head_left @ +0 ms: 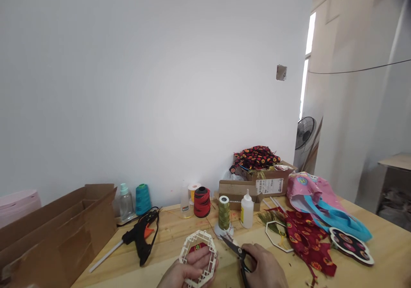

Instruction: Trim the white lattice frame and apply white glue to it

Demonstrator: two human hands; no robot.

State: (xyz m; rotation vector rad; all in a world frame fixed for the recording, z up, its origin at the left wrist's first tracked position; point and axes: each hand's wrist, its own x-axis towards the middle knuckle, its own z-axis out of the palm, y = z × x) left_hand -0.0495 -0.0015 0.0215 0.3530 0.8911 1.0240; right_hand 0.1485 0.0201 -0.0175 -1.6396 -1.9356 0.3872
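Note:
My left hand (188, 273) is closed on a white octagonal lattice frame (184, 253), tilted toward me above the table. Behind its opening, at the fingers, a bit of dark red patterned fabric (196, 247) shows. Black scissors (236, 248) are gripped in my right hand (265, 266), their blades pointing up and left toward the foot of the olive thread spool (224, 214). A gap separates the blade tips from the frame. To the right of my right hand lie a white hexagonal ring (271, 238) and red patterned cloth (308, 241).
At left stand a cardboard box (58, 241), a glue gun (138, 239), a spray bottle (126, 204) and teal thread (143, 199). Toward the back are red thread (202, 203), a glue bottle (247, 211) and a fabric-filled box (272, 183). A pink and blue bag (316, 194) rests at right.

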